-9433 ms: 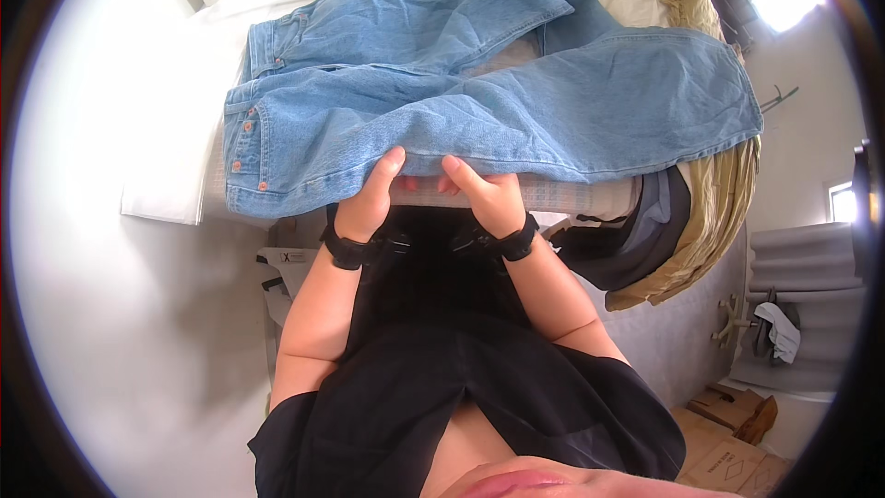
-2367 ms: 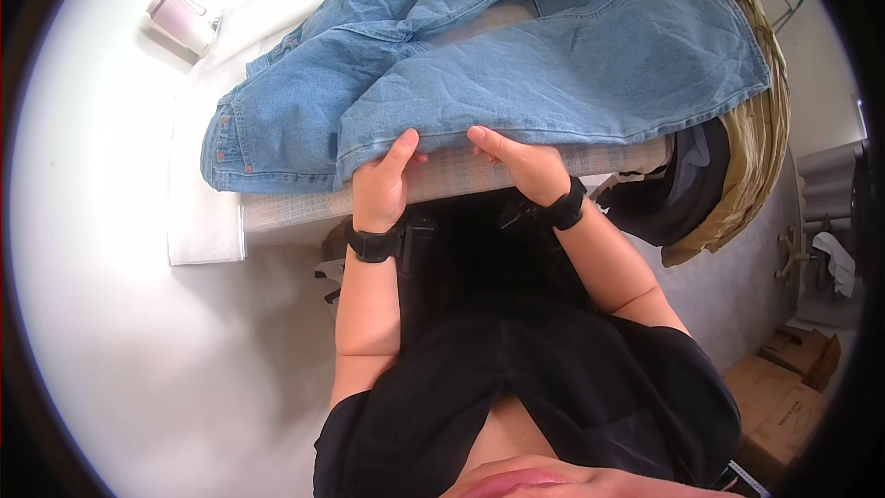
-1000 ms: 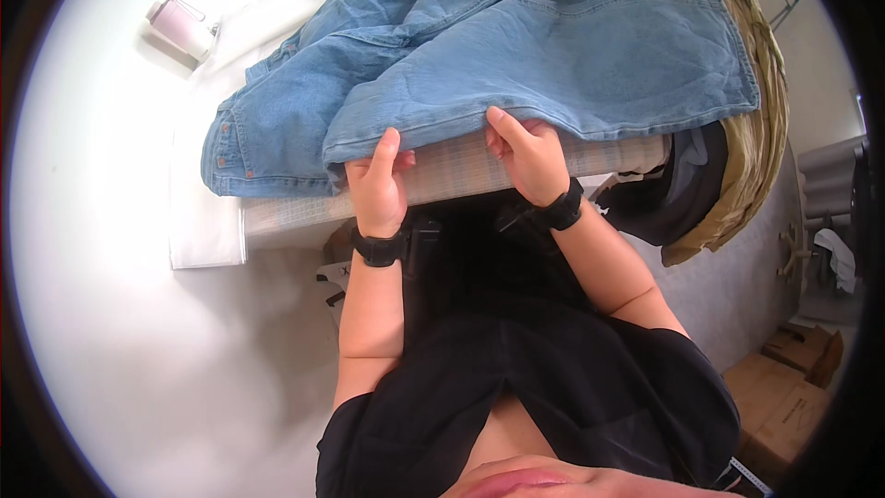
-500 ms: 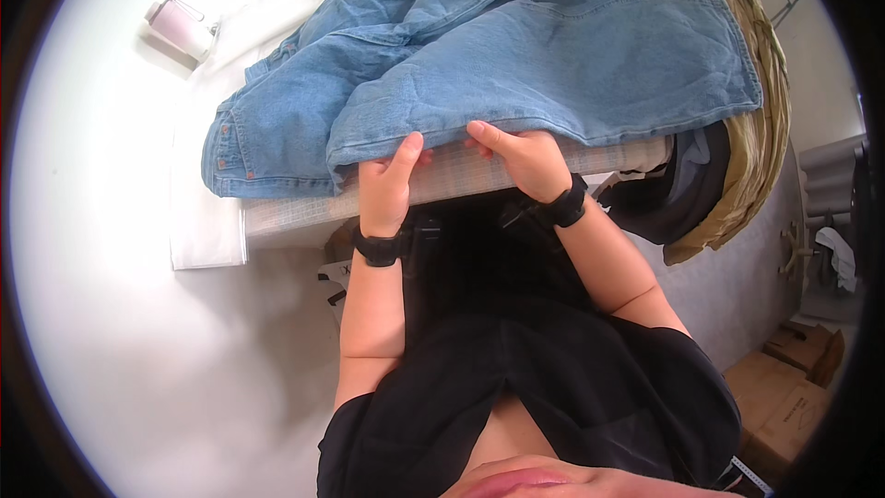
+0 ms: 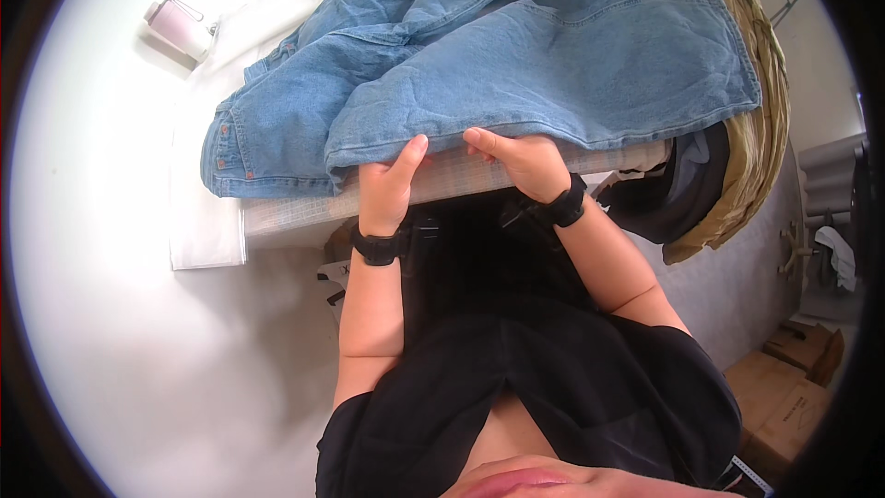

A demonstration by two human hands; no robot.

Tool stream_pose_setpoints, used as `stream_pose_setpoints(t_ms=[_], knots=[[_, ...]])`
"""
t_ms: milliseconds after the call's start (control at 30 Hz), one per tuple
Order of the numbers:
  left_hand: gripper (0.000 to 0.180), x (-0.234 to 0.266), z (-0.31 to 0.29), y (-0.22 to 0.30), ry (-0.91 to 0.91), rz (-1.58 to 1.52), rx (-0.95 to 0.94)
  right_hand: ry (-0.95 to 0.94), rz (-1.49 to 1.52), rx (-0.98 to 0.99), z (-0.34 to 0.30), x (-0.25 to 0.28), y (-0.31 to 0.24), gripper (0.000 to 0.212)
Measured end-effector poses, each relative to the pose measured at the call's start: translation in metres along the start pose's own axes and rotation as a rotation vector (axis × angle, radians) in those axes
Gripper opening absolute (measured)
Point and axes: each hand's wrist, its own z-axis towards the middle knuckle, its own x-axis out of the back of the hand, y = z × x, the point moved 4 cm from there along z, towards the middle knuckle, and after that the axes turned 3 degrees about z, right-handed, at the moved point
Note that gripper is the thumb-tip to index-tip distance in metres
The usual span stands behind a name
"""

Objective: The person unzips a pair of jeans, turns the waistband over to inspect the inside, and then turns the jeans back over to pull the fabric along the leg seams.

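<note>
A pair of light blue jeans [image 5: 516, 65] lies spread across the table, one wide leg reaching to the right. My left hand [image 5: 387, 186] is at the near edge of this leg, thumb up along the seam and fingers partly hidden under the denim. Just to the right, my right hand [image 5: 533, 164] has its fingers tucked behind the same edge, the thumb pointing left. Both hands appear closed on the denim, a short gap apart. Buttons and the waistband show at the jeans' left end.
A checked cloth [image 5: 295, 215] covers the table's near edge. White fabric [image 5: 207, 240] hangs off the left corner. A pale pink bottle [image 5: 180, 28] stands at far left. Olive [image 5: 770, 129] and dark clothes [image 5: 659, 203] drape over the right end. Cardboard boxes [image 5: 774, 397] sit low at right.
Both thumbs have shifted very slightly along the denim edge. The jeans lie almost exactly as before.
</note>
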Motion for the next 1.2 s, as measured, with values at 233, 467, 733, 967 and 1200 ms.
stream_pose_setpoints(t_ms=[233, 467, 733, 967, 1200], knots=[[0.017, 0.002, -0.001, -0.001, 0.006, -0.002, 0.024, 0.022, -0.092, 0.002, -0.001, 0.0, -0.001, 0.019], [0.02, -0.003, 0.0, 0.0, -0.024, 0.065, -0.047, -0.014, -0.039, 0.055, -0.003, -0.002, -0.001, 0.018], [0.021, -0.007, 0.001, 0.004, -0.063, 0.106, -0.091, -0.037, -0.062, 0.079, -0.001, -0.003, 0.001, 0.019], [0.019, 0.002, -0.001, 0.001, 0.075, -0.032, -0.061, 0.05, -0.088, 0.017, -0.001, -0.001, 0.001, 0.02], [0.019, 0.001, -0.003, 0.0, 0.137, -0.044, -0.064, 0.036, 0.091, 0.04, 0.004, 0.004, 0.007, 0.018]])
